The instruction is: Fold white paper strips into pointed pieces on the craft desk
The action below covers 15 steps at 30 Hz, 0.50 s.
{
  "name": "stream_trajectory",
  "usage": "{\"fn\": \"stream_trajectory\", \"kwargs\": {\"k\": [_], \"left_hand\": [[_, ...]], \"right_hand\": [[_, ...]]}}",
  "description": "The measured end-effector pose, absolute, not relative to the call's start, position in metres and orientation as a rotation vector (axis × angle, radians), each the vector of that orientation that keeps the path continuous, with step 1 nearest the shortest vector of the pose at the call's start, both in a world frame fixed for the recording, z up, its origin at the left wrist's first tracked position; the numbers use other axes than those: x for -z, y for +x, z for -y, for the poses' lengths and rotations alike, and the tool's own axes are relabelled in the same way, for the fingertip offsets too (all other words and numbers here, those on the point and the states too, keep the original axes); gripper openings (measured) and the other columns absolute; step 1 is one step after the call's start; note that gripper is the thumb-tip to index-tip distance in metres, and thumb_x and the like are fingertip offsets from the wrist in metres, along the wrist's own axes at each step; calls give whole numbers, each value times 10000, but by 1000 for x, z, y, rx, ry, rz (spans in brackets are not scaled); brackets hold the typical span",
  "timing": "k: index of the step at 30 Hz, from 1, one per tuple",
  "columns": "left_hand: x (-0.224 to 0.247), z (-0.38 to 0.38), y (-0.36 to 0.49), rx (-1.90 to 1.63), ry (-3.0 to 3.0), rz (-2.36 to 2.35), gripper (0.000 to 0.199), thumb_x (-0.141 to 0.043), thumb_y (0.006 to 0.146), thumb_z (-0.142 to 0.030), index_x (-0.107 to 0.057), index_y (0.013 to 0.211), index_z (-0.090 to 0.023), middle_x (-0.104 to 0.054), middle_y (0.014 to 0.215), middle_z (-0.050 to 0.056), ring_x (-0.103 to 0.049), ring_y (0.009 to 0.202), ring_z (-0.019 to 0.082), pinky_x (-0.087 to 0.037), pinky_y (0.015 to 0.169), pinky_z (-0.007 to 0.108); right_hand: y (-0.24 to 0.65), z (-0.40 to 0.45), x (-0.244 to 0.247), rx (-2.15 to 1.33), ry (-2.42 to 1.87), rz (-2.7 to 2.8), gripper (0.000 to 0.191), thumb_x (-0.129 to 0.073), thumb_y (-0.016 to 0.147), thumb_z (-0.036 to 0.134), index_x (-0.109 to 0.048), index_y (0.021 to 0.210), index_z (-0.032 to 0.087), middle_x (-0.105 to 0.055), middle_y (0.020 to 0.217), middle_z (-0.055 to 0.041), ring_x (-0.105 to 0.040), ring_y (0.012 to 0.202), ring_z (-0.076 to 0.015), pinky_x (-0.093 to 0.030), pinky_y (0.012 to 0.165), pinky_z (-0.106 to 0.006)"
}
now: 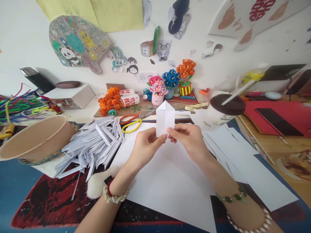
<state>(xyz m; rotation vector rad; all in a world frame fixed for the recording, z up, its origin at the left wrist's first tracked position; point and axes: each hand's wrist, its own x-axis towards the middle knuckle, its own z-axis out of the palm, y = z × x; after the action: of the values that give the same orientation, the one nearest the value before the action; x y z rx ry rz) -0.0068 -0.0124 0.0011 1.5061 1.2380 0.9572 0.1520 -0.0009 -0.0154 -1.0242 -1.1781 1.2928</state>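
Note:
Both hands hold up one small piece of folded white paper (165, 118), its top corners turned in to a point and a crease running down its middle. My left hand (148, 142) pinches its lower left edge, thumb in front. My right hand (186, 137) grips the lower right corner between thumb and fingers. Beneath them a large white sheet (167, 187) lies on the dark red and black mat (48, 207). To the left is a heap of folded paper strips (94, 142). Scissors (131, 123) with orange and yellow handles lie behind my left hand.
A beige bowl (36, 136) stands at the left. A lidded cup (224, 106) with a straw is behind my right hand, near loose white sheets (243, 155). Craft flower pots (157, 97) line the wall. A phone (279, 121) rests on a red folder (257, 111) at the right.

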Motion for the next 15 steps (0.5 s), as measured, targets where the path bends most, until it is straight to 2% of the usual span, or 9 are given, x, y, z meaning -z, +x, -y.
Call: {"fn": "stream_trajectory", "kwargs": {"k": [6, 10, 15], "left_hand": [[-7, 12, -8, -945, 1485, -1186, 298, -627, 819, -413, -645, 717, -133, -632, 674, 25, -504, 576, 99, -397, 528, 220], [-6, 13, -7, -998, 1466, -1212, 321, -627, 817, -411, -615, 643, -142, -631, 626, 18, -499, 539, 89, -387, 506, 210], [-4, 12, -8, -979, 1529, -1205, 329, -582, 855, -410, -623, 661, -147, -638, 633, 23, -508, 536, 94, -396, 499, 217]], "right_hand": [[154, 1, 14, -1327, -1035, 1173, 201, -770, 726, 326, -693, 597, 190, -634, 587, -13, -537, 538, -111, -457, 524, -269], [155, 1, 13, -1394, -1007, 1184, 193, -751, 750, 346, -716, 640, 191, -661, 648, -30, -564, 593, -121, -462, 551, -270], [157, 0, 12, -1398, -1013, 1232, 187, -747, 754, 350, -729, 654, 194, -652, 644, -25, -557, 597, -123, -465, 568, -278]]}}
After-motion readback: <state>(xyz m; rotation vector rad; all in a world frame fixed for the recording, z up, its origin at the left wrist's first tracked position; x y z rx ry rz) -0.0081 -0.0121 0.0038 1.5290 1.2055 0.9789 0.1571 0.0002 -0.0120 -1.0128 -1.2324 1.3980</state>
